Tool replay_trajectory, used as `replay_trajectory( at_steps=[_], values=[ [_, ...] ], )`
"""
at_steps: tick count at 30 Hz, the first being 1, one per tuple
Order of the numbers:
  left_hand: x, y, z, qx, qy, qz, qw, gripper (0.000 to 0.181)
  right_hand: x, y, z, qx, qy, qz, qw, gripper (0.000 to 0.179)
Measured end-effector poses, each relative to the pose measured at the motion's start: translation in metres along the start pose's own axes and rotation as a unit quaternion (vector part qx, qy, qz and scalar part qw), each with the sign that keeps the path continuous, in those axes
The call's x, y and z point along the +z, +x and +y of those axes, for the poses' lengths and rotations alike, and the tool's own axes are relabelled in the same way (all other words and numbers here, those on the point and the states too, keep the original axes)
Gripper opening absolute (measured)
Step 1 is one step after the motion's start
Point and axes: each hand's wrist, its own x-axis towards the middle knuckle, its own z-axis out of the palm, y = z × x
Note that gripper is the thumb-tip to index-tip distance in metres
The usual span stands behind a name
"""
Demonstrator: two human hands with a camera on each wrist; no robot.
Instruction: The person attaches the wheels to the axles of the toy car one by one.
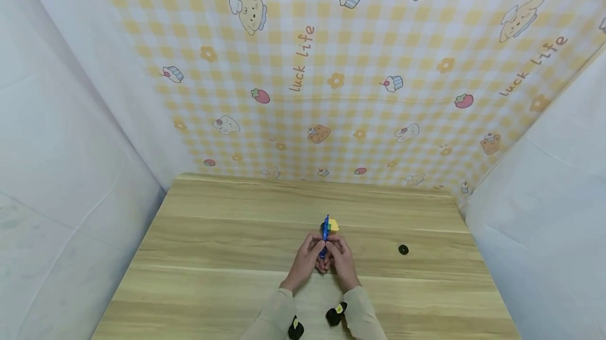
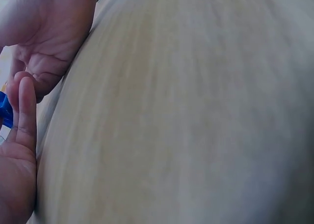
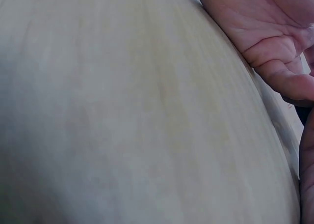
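Near the middle of the table, my left hand and right hand meet around a narrow blue toy piece. Thumbs and fingers of both hands pinch its near end, while the long far end points away from me. Just beyond the fingertips, a yellow block with a bit of green and a dark round part shows beside the blue piece, partly hidden behind it. In the left wrist view, a small part of the blue piece peeks out at the left edge, between the fingers.
A small black ring, like a toy tyre, lies on the wooden table right of the hands. Behind the table hangs a yellow checked cloth. White sheets close off both sides.
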Motion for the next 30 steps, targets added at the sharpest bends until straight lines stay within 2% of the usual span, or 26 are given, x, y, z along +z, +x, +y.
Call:
replay_trajectory(
  at_steps=[4,7,12,17,21,24,27,30],
  values=[
    [0.001,0.000,0.000,-0.003,-0.006,0.005,1.0000,0.041,-0.001,-0.001,-0.001,0.000,0.010,-0.002,0.9999,0.041],
    [0.001,0.000,0.003,-0.015,-0.015,0.004,0.9998,0.045,-0.003,-0.002,0.000,-0.001,0.037,-0.007,0.9993,0.039],
    [0.003,0.001,0.010,-0.032,-0.007,-0.012,0.9994,0.051,-0.006,-0.003,0.001,-0.023,0.072,-0.025,0.9968,0.026],
    [0.004,0.002,0.009,-0.031,0.019,0.000,0.9993,0.052,-0.005,-0.007,0.000,-0.027,0.026,-0.027,0.9990,0.016],
    [0.005,0.002,0.006,-0.034,0.053,0.029,0.9976,0.051,-0.003,-0.012,-0.001,-0.024,-0.031,-0.032,0.9987,0.021],
    [0.004,0.001,0.004,-0.039,0.058,0.041,0.9967,0.052,-0.006,-0.015,-0.001,-0.017,-0.058,-0.043,0.9973,0.029],
    [0.003,0.000,0.004,-0.041,0.035,0.041,0.9977,0.052,-0.014,-0.018,-0.002,-0.002,-0.076,-0.048,0.9960,0.037],
    [0.002,-0.001,0.005,-0.038,-0.029,0.026,0.9985,0.050,-0.028,-0.021,-0.006,0.009,-0.104,-0.032,0.9941,0.038]
  ],
)
